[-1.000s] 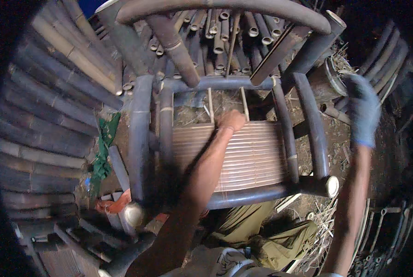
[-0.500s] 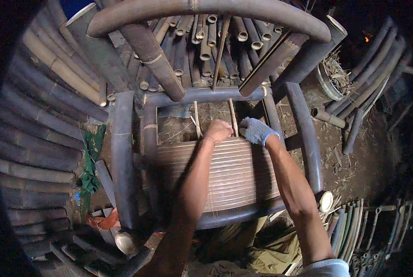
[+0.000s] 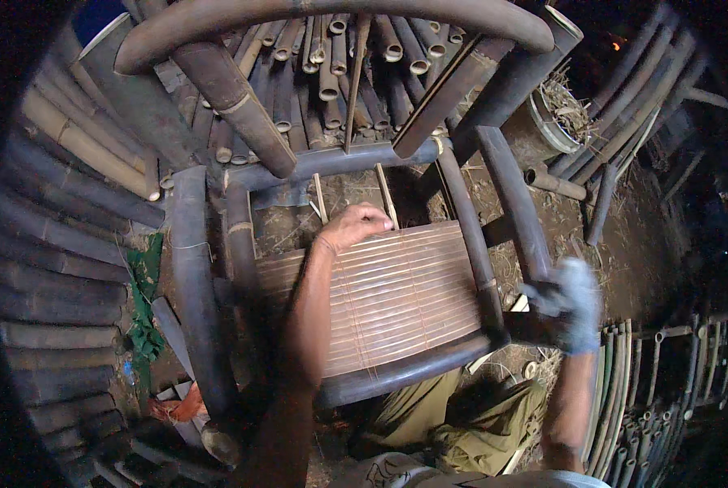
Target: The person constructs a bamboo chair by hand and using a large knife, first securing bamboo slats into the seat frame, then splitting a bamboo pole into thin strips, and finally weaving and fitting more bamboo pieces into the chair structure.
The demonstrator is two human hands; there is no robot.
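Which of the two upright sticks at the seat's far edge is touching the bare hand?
The right stick, by the left hand's fingers; the left stick stands clear.

The bare left hand (image 3: 354, 224) is stretched forward, fingers curled down — the blue-gloved right hand (image 3: 566, 302) is held lower, blurred, fingers curled.

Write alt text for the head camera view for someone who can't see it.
A person's bare left hand presses on the far edge of a slatted bamboo chair seat, while the gloved right hand holds a dark tool at the chair's right side rail. Stacked bamboo poles surround it.
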